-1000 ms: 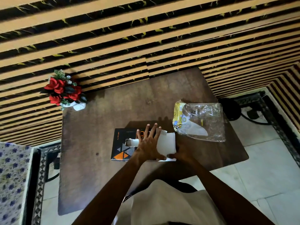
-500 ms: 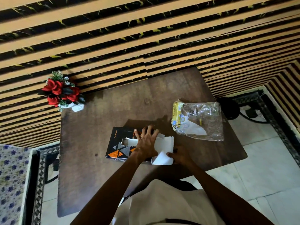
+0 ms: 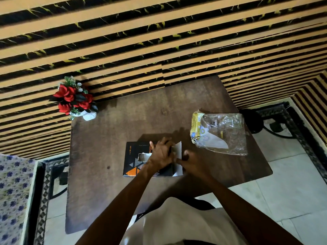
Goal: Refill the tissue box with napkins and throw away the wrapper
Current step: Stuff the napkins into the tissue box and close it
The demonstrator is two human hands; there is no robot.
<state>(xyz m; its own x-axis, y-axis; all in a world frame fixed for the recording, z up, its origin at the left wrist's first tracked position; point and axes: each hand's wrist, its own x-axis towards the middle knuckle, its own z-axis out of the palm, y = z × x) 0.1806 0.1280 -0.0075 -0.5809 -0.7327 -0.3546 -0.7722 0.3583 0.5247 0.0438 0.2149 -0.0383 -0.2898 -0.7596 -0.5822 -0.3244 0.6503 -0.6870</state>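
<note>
A flat black tissue box (image 3: 131, 159) with orange and grey triangles lies on the brown table (image 3: 109, 138), and white napkin shows through its top slot. My left hand (image 3: 161, 153) presses down on the box's right half, fingers curled. At the box's right end a white flap (image 3: 177, 156) stands up. My right hand (image 3: 192, 160) pinches that flap from the right. The clear plastic wrapper (image 3: 223, 133), with a yellow printed end, lies flat on the table to the right, apart from both hands.
A small white pot of red artificial flowers (image 3: 76, 99) stands at the table's back left corner against the striped wall. A dark stool (image 3: 251, 119) sits off the right edge. A floral cushion (image 3: 12, 195) is at the far left. My white garment fills the bottom.
The white end flap has swung up from lying flat to standing against the box's right end. My left hand's fingers curled in, and my right hand moved up to the flap.
</note>
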